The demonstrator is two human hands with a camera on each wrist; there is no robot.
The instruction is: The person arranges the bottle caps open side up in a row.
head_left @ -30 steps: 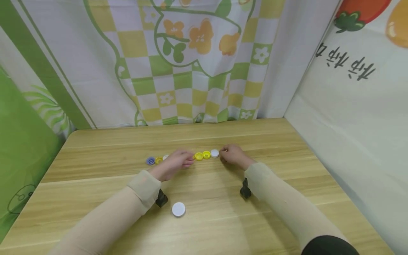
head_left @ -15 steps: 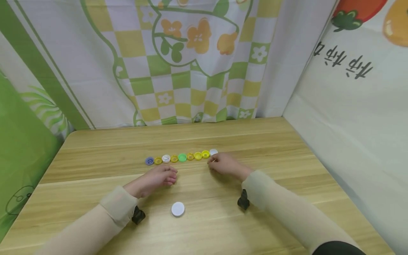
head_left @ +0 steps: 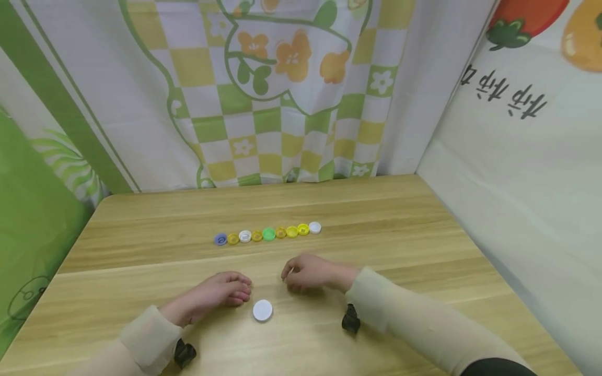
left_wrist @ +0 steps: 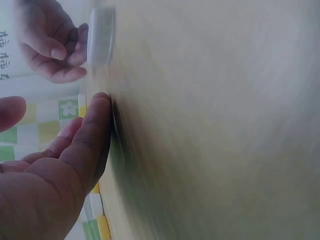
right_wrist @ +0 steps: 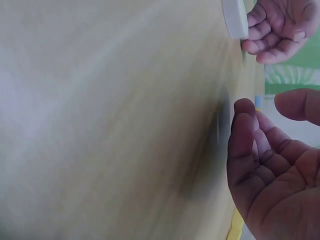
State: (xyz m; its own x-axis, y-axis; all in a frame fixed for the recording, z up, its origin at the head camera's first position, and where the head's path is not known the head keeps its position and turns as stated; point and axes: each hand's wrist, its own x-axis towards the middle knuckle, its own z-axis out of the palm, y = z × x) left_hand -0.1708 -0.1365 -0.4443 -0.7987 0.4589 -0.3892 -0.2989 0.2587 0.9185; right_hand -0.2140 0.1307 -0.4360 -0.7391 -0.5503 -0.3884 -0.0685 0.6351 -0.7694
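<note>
A larger white round cap (head_left: 263, 310) lies by itself on the table near the front, between my two hands. My left hand (head_left: 213, 295) is just left of it, fingers loosely bent with nothing in them. To the upper right of the cap is my right hand (head_left: 312, 272), its thumb and fingers apart and holding nothing in the right wrist view. Behind both hands runs a row of small bottle caps, side by side: a blue cap (head_left: 221, 239) at the left end, several yellow and orange ones, a green cap (head_left: 269, 234) mid-row, and a white cap (head_left: 314, 227) at the right end.
The wooden table (head_left: 400, 219) reaches back to a patterned curtain (head_left: 291, 130). A white printed cloth (head_left: 517, 156) borders it on the right, a green cloth (head_left: 42, 219) on the left. Black wrist cameras hang under both cuffs.
Both hands have drawn back from the row of caps toward the front, near the larger white cap. The whole row, partly covered before, now shows. The larger cap stays put.
</note>
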